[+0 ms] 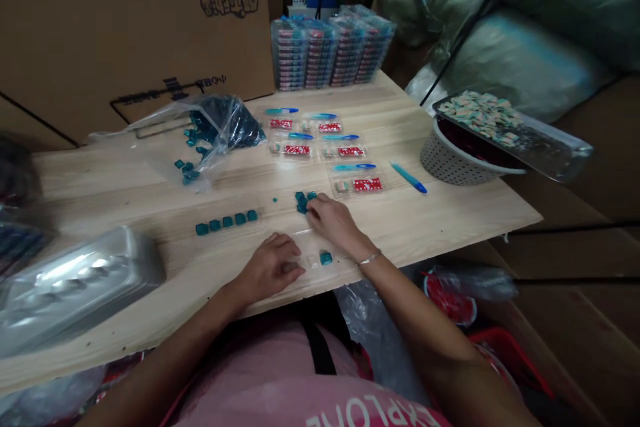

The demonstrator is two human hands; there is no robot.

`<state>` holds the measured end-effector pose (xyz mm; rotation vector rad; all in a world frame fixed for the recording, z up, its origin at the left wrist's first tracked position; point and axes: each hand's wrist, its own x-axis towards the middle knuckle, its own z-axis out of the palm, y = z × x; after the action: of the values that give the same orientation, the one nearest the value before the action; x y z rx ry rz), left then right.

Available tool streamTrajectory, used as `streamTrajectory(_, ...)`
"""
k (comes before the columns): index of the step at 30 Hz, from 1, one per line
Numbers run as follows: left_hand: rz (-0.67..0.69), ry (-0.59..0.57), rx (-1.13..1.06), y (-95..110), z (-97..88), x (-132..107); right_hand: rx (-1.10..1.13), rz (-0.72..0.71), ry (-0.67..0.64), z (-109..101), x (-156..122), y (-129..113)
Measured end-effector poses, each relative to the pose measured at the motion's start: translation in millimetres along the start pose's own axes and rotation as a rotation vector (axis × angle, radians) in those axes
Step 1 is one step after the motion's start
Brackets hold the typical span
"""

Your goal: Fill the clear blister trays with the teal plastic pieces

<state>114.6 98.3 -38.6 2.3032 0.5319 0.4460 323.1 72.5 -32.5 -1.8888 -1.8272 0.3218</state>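
Note:
A clear plastic tray (327,271) lies at the table's near edge, with one teal cube (326,258) in its right end. My left hand (270,267) is closed around the tray's left end, fingers curled and partly hiding it. Just beyond the tray, my right hand (337,221) pinches at a small cluster of teal cubes (301,201); its fingertips are on the cube at the cluster's right side. To the left, another clear tray (257,202) holds a row of several teal cubes (228,221).
An opened plastic bag (235,123) spills teal cubes at the back left. Filled packs with blue pens (354,167) and a loose pen (409,178) lie right of centre. Nested clear trays (85,287) stand left. A perforated basket (445,157) and stacked packs (330,53) stand farther back.

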Motion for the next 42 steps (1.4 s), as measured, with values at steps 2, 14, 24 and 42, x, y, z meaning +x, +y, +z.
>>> streamTrajectory(2,-0.089,0.09,-0.103,-1,-1.4,1,-0.044,0.01,-0.021,7,7,-2)
streamTrajectory(14,-0.186,0.25,0.215,-13,-4.1,77,-0.042,0.003,0.028,-2,26,8)
streamTrajectory(24,0.005,0.027,0.184,-3,-13.7,-14,0.304,-0.286,-0.242,-15,-55,-23)
streamTrajectory(42,0.037,0.049,0.2,-10,-6.3,-25,0.221,-0.411,-0.04,-4,-72,-3)
